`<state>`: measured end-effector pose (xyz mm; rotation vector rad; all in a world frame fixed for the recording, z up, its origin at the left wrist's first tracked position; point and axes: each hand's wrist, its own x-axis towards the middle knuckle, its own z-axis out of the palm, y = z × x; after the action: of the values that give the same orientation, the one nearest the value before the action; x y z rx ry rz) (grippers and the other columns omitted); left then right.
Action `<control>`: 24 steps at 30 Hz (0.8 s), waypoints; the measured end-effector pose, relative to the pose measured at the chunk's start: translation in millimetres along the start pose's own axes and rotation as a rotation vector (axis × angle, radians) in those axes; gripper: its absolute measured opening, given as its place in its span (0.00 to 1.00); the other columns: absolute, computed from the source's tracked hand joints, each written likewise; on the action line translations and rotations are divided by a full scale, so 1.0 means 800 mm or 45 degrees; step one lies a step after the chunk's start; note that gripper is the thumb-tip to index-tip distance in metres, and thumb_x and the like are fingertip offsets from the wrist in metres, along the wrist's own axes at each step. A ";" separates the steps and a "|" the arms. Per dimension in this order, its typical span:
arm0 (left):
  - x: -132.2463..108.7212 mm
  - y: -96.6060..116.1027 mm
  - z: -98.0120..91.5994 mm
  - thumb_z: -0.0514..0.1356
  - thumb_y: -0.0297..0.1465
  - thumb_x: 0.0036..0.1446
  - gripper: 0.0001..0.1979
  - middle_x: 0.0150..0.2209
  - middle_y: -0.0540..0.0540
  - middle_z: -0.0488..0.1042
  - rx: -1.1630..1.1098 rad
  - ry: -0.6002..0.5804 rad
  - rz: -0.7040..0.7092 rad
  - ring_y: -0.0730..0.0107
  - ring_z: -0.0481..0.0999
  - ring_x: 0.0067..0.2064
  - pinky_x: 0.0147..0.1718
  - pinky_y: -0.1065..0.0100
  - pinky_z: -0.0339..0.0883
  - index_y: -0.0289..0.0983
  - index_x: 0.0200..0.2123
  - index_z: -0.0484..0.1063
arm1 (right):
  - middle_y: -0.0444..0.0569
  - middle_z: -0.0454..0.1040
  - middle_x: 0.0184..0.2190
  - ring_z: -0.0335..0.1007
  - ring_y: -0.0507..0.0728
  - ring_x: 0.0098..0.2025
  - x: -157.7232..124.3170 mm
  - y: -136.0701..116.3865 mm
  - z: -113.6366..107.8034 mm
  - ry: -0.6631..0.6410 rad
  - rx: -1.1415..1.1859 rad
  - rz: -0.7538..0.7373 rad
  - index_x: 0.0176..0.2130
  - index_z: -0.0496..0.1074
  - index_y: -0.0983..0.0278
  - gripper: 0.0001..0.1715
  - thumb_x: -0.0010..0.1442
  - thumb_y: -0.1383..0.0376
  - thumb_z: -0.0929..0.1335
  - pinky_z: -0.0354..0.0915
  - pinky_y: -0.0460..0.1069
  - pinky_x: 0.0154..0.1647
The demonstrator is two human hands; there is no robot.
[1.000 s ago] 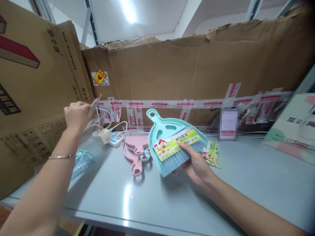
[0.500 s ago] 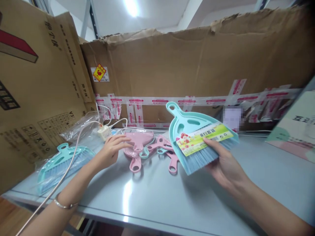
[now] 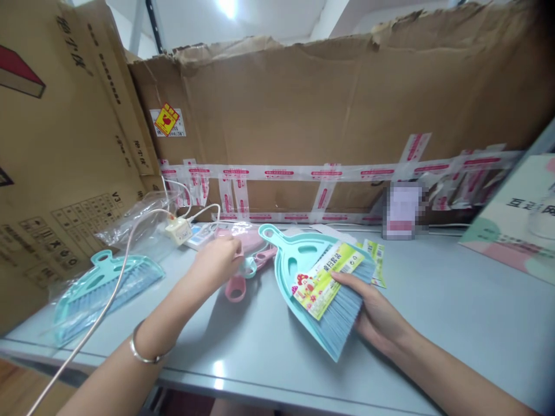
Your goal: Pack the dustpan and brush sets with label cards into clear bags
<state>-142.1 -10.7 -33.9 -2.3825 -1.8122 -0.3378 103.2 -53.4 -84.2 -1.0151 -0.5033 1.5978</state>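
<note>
My right hand (image 3: pixel 377 306) grips a turquoise dustpan (image 3: pixel 284 268) by its wide lower end, with the thumb on top. A blue-bristled brush (image 3: pixel 342 312) is nested in it, under a yellow-green printed label (image 3: pixel 323 283). My left hand (image 3: pixel 219 257) is closed on the handle of a pink dustpan (image 3: pixel 251 240); its fingertips are partly hidden. Below that hand a pink handle with a ring end (image 3: pixel 235 290) sticks out, and a small turquoise ring (image 3: pixel 248 267) shows beside it.
A bagged turquoise dustpan and brush (image 3: pixel 104 289) lies left on the grey table (image 3: pixel 260 346). A white cable (image 3: pixel 117 289) crosses it, near a plug adapter (image 3: pixel 177 231). Large cardboard boxes (image 3: pixel 281 110) stand behind and to the left. A printed board (image 3: pixel 515 214) leans at right.
My left hand has moved right and closed on the pink dustpan's handle. My right hand has lowered the turquoise dustpan and moved it left, tilting it. A second label now shows behind it.
</note>
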 end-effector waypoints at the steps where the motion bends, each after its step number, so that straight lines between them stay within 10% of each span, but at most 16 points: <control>1: -0.001 -0.006 0.000 0.54 0.31 0.54 0.08 0.30 0.44 0.73 -0.056 0.005 -0.019 0.63 0.71 0.31 0.27 0.68 0.58 0.37 0.27 0.71 | 0.53 0.76 0.44 0.74 0.64 0.43 -0.001 0.000 0.000 -0.009 -0.006 0.033 0.51 0.67 0.63 0.33 0.44 0.67 0.74 0.73 0.56 0.41; 15: -0.019 0.009 0.015 0.51 0.28 0.61 0.12 0.26 0.48 0.69 0.125 0.888 0.300 0.73 0.68 0.28 0.27 0.72 0.59 0.34 0.30 0.72 | 0.54 0.76 0.44 0.74 0.62 0.44 -0.009 0.005 0.002 -0.103 -0.161 0.103 0.54 0.64 0.65 0.33 0.49 0.67 0.72 0.69 0.56 0.48; 24: -0.018 0.049 0.003 0.53 0.20 0.57 0.08 0.26 0.48 0.70 0.277 0.971 0.755 0.73 0.67 0.28 0.27 0.72 0.61 0.32 0.36 0.71 | 0.51 0.77 0.42 0.74 0.61 0.42 -0.013 0.000 -0.001 -0.082 -0.048 -0.083 0.53 0.65 0.62 0.35 0.46 0.64 0.74 0.71 0.55 0.44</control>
<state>-107.6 -33.9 -38.8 -2.0774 -0.7408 -0.7779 104.4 -63.4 -81.0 -0.9683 -0.6065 1.5718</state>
